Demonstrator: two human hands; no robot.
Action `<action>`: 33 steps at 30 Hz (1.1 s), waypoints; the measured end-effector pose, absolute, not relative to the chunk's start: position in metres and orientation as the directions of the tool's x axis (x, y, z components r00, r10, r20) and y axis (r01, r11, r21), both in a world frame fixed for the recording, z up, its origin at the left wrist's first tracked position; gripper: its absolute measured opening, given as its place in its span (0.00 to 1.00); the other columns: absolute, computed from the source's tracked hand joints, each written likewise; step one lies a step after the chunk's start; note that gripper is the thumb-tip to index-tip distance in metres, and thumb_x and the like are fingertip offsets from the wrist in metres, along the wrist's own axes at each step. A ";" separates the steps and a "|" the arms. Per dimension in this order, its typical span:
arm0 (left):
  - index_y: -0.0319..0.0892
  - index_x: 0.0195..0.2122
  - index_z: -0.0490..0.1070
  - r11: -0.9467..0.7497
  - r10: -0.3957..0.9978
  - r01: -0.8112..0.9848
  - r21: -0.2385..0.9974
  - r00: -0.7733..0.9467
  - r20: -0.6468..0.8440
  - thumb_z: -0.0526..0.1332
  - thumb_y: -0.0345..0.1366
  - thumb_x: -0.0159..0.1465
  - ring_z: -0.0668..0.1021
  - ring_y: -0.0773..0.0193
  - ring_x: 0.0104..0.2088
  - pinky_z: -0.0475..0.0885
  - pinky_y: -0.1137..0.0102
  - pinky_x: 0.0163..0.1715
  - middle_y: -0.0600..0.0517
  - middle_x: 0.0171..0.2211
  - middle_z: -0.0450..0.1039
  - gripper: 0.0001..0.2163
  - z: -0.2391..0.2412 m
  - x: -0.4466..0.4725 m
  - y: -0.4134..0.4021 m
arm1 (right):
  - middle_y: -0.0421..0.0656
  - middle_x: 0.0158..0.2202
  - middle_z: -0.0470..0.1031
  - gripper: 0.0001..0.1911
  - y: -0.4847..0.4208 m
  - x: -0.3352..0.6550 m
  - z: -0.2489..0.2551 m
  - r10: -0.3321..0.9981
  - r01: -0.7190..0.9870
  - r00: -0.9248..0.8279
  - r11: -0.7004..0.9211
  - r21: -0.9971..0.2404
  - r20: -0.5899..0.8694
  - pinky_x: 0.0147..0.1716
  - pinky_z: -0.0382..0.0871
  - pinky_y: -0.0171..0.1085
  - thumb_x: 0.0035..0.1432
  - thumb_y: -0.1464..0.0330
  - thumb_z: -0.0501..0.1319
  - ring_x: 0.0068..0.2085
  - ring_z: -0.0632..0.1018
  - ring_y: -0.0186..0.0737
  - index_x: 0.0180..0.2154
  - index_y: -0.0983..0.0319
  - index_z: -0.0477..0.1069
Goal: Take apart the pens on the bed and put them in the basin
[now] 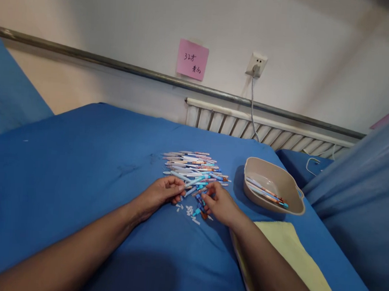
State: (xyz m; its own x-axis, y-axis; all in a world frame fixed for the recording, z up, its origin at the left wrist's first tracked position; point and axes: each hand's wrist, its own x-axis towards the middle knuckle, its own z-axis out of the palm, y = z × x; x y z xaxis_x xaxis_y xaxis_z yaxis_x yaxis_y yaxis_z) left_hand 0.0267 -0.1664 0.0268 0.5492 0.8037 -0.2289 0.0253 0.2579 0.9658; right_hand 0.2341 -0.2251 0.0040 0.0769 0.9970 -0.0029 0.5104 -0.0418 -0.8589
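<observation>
My left hand (pixel 167 190) is closed in a pinch on a light blue pen (pixel 195 181), whose turquoise end points to the right. My right hand (pixel 220 203) is curled, thumb and fingers close together, above small blue and turquoise pen parts (pixel 199 203); whatever sits between its fingertips is too small to make out. Just beyond both hands lies a wide row of pens (pixel 190 163) in grey, white, pink and orange, roughly side by side. Little white pieces (pixel 189 210) are scattered on the cloth between my hands.
At the right stands a beige plastic basin (pixel 296 204) with several pens (pixel 266 193) in it. A yellow cloth (pixel 284 243) lies under my right forearm. Blue cloth (pixel 81 169) covers the table. Behind are a radiator (pixel 229 121), a metal rail (pixel 120 64) and a plugged cord (pixel 252 100).
</observation>
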 end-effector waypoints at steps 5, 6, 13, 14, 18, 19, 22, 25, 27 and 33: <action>0.38 0.33 0.68 0.247 0.823 -0.005 0.969 0.530 -0.207 0.66 0.41 0.54 0.71 0.72 0.21 0.66 0.75 0.23 0.53 0.26 0.72 0.13 0.029 0.027 -0.168 | 0.37 0.22 0.71 0.13 -0.238 0.248 0.030 0.989 0.440 -0.086 -0.072 -0.895 -0.121 0.16 0.60 0.28 0.58 0.59 0.55 0.19 0.70 0.29 0.30 0.62 0.66; 0.38 0.33 0.68 0.240 0.827 -0.010 0.971 0.525 -0.199 0.66 0.41 0.54 0.71 0.72 0.21 0.66 0.75 0.23 0.53 0.26 0.72 0.13 0.029 0.027 -0.168 | 0.38 0.23 0.72 0.15 -0.242 0.249 0.034 0.937 0.367 -0.267 -0.117 -0.923 -0.225 0.16 0.61 0.27 0.58 0.57 0.54 0.20 0.71 0.30 0.30 0.62 0.67; 0.38 0.34 0.69 0.239 0.832 -0.021 0.971 0.520 -0.194 0.66 0.40 0.54 0.71 0.72 0.22 0.66 0.75 0.24 0.53 0.26 0.72 0.13 0.027 0.026 -0.168 | 0.41 0.32 0.75 0.12 -0.249 0.224 0.022 0.836 0.272 -0.532 0.018 -0.962 -0.135 0.30 0.70 0.32 0.60 0.61 0.55 0.31 0.75 0.32 0.36 0.62 0.71; 0.38 0.34 0.68 0.242 0.830 -0.024 0.970 0.522 -0.194 0.66 0.40 0.54 0.71 0.72 0.22 0.65 0.75 0.24 0.53 0.26 0.72 0.12 0.026 0.026 -0.168 | 0.41 0.34 0.76 0.11 -0.246 0.222 0.019 0.861 0.281 -0.503 0.077 -0.957 -0.079 0.34 0.70 0.34 0.60 0.62 0.55 0.33 0.75 0.33 0.37 0.62 0.72; 0.38 0.34 0.68 0.267 0.843 -0.067 0.961 0.500 -0.199 0.66 0.39 0.55 0.71 0.72 0.22 0.65 0.76 0.23 0.53 0.27 0.71 0.11 0.029 0.024 -0.167 | 0.41 0.39 0.75 0.10 -0.237 0.221 0.013 0.901 0.275 -0.429 0.197 -0.941 0.063 0.44 0.68 0.38 0.60 0.64 0.55 0.41 0.74 0.36 0.41 0.60 0.71; 0.38 0.34 0.68 0.276 0.850 -0.084 0.958 0.487 -0.202 0.66 0.39 0.55 0.71 0.72 0.22 0.65 0.76 0.23 0.53 0.27 0.71 0.11 0.031 0.024 -0.166 | 0.42 0.39 0.75 0.10 -0.236 0.222 0.014 0.909 0.263 -0.409 0.206 -0.943 0.085 0.44 0.68 0.38 0.60 0.65 0.55 0.41 0.74 0.36 0.41 0.60 0.70; 0.38 0.32 0.68 0.286 0.876 -0.142 0.948 0.438 -0.199 0.66 0.38 0.55 0.71 0.72 0.22 0.65 0.76 0.23 0.54 0.26 0.71 0.10 0.034 0.021 -0.164 | 0.42 0.39 0.75 0.11 -0.238 0.222 0.019 0.903 0.252 -0.413 0.235 -0.939 0.115 0.44 0.68 0.38 0.62 0.66 0.52 0.41 0.75 0.36 0.41 0.60 0.71; 0.38 0.32 0.69 0.281 0.896 -0.194 0.940 0.403 -0.185 0.66 0.36 0.54 0.71 0.72 0.22 0.65 0.76 0.23 0.54 0.26 0.71 0.09 0.036 0.020 -0.162 | 0.42 0.42 0.75 0.12 -0.246 0.216 0.026 0.839 0.308 -0.522 0.353 -0.883 0.153 0.46 0.68 0.39 0.63 0.68 0.51 0.43 0.75 0.36 0.44 0.59 0.70; 0.39 0.32 0.69 0.283 0.900 -0.212 0.935 0.396 -0.183 0.66 0.36 0.53 0.71 0.72 0.23 0.66 0.76 0.24 0.54 0.26 0.71 0.09 0.035 0.019 -0.162 | 0.43 0.46 0.74 0.13 -0.251 0.210 0.030 0.788 0.361 -0.581 0.472 -0.804 0.202 0.51 0.64 0.41 0.62 0.69 0.52 0.48 0.73 0.37 0.47 0.58 0.69; 0.39 0.32 0.69 0.297 0.891 -0.236 0.925 0.416 -0.180 0.65 0.37 0.56 0.71 0.72 0.23 0.65 0.76 0.24 0.54 0.27 0.72 0.08 0.033 0.020 -0.163 | 0.44 0.47 0.73 0.12 -0.250 0.204 0.027 0.814 0.387 -0.502 0.513 -0.766 0.291 0.52 0.62 0.40 0.62 0.69 0.53 0.50 0.71 0.37 0.47 0.58 0.69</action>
